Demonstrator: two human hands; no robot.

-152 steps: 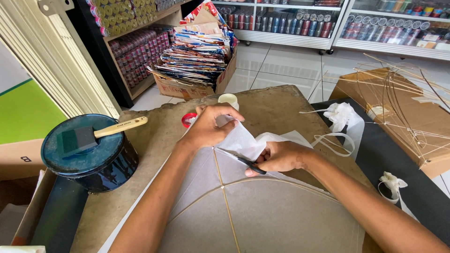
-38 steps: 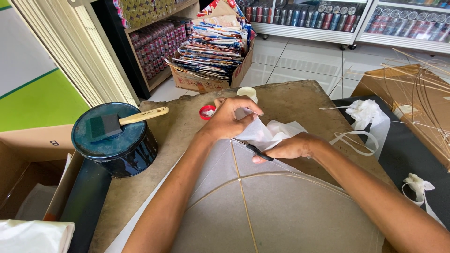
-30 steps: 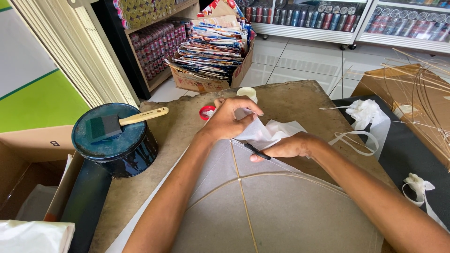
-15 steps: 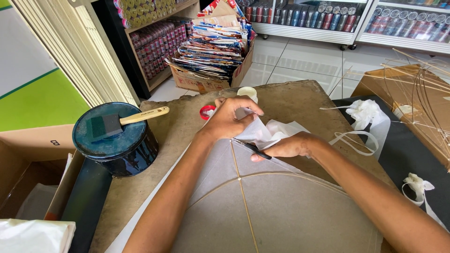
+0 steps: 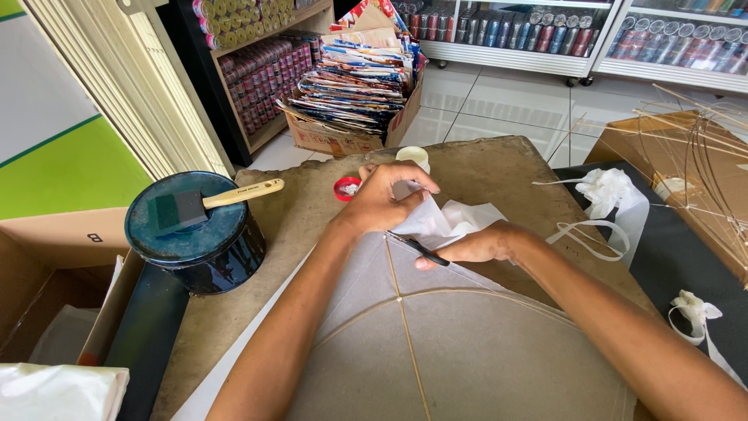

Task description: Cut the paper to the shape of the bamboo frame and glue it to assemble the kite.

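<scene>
Unchanged since before: left hand (image 5: 379,204) pinching white tissue paper (image 5: 436,222), right hand (image 5: 477,245) gripping thin black blade (image 5: 418,249); behind, cardboard box (image 5: 327,140) holding colourful folded kites (image 5: 360,74).

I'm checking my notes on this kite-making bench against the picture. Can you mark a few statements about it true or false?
1. The foam brush with a wooden handle lies on top of the round dark blue tin. True.
2. The right hand holds a thin dark blade against the white kite paper. True.
3. The left hand rests on the tin. False: it presses the paper near the thin bamboo spine.
4. The small red cap sits inside the cardboard box of colourful kites. False: it lies on the brown tabletop.
</scene>
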